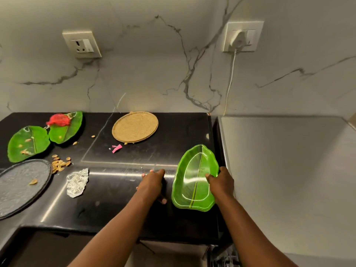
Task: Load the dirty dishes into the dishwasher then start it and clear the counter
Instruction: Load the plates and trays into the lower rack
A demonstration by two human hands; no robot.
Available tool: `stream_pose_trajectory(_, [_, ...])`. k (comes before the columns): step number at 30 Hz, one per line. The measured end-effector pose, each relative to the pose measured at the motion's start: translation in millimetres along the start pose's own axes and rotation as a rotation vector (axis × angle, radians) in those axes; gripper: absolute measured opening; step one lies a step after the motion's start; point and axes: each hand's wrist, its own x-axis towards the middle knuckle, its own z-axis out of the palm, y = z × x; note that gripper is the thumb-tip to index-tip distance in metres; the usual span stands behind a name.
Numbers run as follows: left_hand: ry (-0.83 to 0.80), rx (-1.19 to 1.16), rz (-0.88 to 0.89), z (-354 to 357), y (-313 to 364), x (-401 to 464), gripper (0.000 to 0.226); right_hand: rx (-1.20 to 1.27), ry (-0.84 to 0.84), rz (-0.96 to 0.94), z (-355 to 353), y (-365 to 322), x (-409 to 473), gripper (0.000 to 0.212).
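Dishes were what we were gathering, and the nearest one, a green leaf-shaped plate (194, 180), sat at the right end of the black counter (123, 199), just beside the grey surface (285, 170) that we judged to be the dishwasher's top, since a rack seemed to show below the counter edge at the bottom right. Our right hand (221, 182) gripped the plate's right rim, fingers (210, 177) curled over the edge into the dish with the thumb hidden behind, probably so we could lift it off toward the machine. Our left hand (153, 183) rested on the counter just left of the plate, fingers lying loosely spread and holding nothing, likely steadying us while we leaned. Two more leaf plates (28, 143) lay overlapping at the far left, one carrying a red scrap (57, 119), both with bits of food, and a grey round plate (19, 185) sat in front of them with scattered nuts (60, 163) beside it. A woven round mat (134, 126), a crumpled foil piece (77, 182) and a pink scrap (116, 148) lay between, so we judged most of the loading and clearing remained to be done.
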Motion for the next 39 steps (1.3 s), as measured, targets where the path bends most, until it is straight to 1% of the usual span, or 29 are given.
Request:
stream_pose_trajectory(2, [0.017,-0.008,-0.017,2,-1,2,0.060,-0.061,0.016,-0.021,-5,-3,0,0.027])
stream_pose_trajectory(5, [0.036,-0.041,0.015,5,-4,0,0.067,-0.084,0.051,-0.087,-8,-10,-2,0.024])
stream_pose_trajectory(7, [0.057,-0.113,0.045,5,-4,-4,0.056,-0.078,0.049,-0.152,-4,-18,-3,0.022])
stream_pose_trajectory(9, [0.082,-0.128,0.064,3,-5,-8,0.045,-0.084,0.048,-0.212,3,-27,-6,0.023])
stream_pose_trajectory(11, [0.109,-0.130,0.085,2,-5,-11,0.051,-0.096,0.071,-0.253,7,-36,-6,0.026])
stream_pose_trajectory(12, [0.114,-0.146,0.087,0,-5,-14,0.057,-0.050,0.064,-0.256,5,-40,-5,0.026])
stream_pose_trajectory(14, [0.114,-0.138,0.090,-2,-5,-19,0.070,0.075,0.033,-0.228,-3,-43,-1,0.023])
stream_pose_trajectory(16, [0.109,-0.099,0.094,-3,-5,-22,0.079,0.146,0.058,-0.180,-14,-39,3,0.023])
stream_pose_trajectory(20, [0.124,-0.116,0.091,-4,-6,-24,0.077,0.286,0.101,-0.079,-33,-23,0,0.019])
stream_pose_trajectory(24, [0.108,-0.039,0.088,-2,-5,-28,0.075,0.366,0.102,-0.024,-49,3,-23,0.015])
stream_pose_trajectory(26, [0.114,0.009,0.076,0,-4,-33,0.070,0.403,0.109,-0.021,-59,18,-42,0.012])
stream_pose_trajectory(29, [0.204,0.056,0.102,9,-3,-48,0.057,0.416,0.141,-0.029,-75,45,-74,0.010])
stream_pose_trajectory(31, [0.312,0.077,0.161,19,0,-66,0.045,0.409,0.181,-0.022,-87,65,-96,0.008])
stream_pose_trajectory(33, [0.433,0.087,0.176,30,3,-86,0.036,0.419,0.211,-0.004,-96,85,-118,0.007])
stream_pose_trajectory(35, [0.519,0.061,0.185,45,3,-109,0.032,0.449,0.251,0.015,-103,104,-147,0.006])
stream_pose_trajectory(39, [0.664,0.058,0.327,93,-1,-156,0.031,0.541,0.274,0.027,-113,143,-212,0.012])
